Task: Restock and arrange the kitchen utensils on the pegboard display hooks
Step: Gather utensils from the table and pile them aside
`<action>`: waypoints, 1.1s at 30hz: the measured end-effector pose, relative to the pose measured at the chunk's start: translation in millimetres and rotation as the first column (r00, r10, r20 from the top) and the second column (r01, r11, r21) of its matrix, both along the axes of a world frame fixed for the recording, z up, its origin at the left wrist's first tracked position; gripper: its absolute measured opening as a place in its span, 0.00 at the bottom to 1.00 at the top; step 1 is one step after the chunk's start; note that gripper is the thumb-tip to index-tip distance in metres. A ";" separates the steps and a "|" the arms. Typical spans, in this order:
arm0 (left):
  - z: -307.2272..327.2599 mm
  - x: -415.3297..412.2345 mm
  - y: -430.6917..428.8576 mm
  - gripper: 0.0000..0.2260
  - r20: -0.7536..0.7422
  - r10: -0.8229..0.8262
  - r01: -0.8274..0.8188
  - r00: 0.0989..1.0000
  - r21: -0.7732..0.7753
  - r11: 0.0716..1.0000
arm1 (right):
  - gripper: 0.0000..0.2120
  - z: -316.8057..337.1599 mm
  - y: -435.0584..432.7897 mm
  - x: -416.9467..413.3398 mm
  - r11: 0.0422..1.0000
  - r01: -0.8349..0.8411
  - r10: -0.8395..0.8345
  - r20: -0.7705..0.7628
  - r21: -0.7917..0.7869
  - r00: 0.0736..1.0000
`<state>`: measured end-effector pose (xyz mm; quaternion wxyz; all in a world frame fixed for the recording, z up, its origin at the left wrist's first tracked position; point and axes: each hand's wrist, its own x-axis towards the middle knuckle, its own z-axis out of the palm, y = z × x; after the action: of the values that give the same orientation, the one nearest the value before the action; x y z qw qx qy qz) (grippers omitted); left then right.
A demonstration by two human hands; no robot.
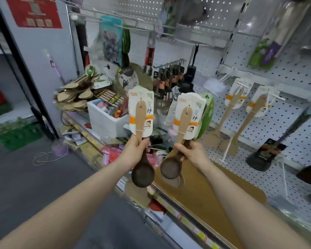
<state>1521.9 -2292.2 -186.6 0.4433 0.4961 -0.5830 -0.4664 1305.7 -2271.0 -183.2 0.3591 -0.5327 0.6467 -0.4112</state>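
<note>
Grip: left hand [136, 150] curls round neck of carded wooden spoon [142, 174]; right hand [191, 151] holds second carded spoon [171, 169] likewise. Both spoons near upright — card ends up, bowls down. Target: pegboard [285, 137] hooks [241, 84] carrying wooden spatulas [229, 112] lie up-right of right hand — nearer that hand, well apart.

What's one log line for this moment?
left hand: holds brown round wooden spoon | right hand: holds second brown wooden spoon | white pegboard: both unhung
</note>
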 end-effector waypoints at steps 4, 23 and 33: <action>-3.9 58.7 -2.9 0.10 0.086 0.081 -0.081 0.993 -0.003 0.997 | 0.07 4.7 -12.9 59.8 0.994 -0.107 0.107 -0.021 -0.009 0.994; 1.7 309.6 -96.9 0.05 0.079 0.420 -0.426 0.904 0.101 0.899 | 0.09 15.1 -199.2 325.1 0.814 -0.579 0.580 -0.009 0.052 0.815; 19.6 414.6 -225.5 0.08 0.060 0.508 -0.510 0.859 0.172 0.843 | 0.05 24.8 -351.0 440.7 0.714 -0.698 0.691 0.109 0.056 0.715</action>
<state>1936.5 -2517.7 -167.0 0.5004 0.6739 -0.3881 -0.3806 1746.4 -2622.0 -158.4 0.5372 -0.7023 0.4027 -0.2368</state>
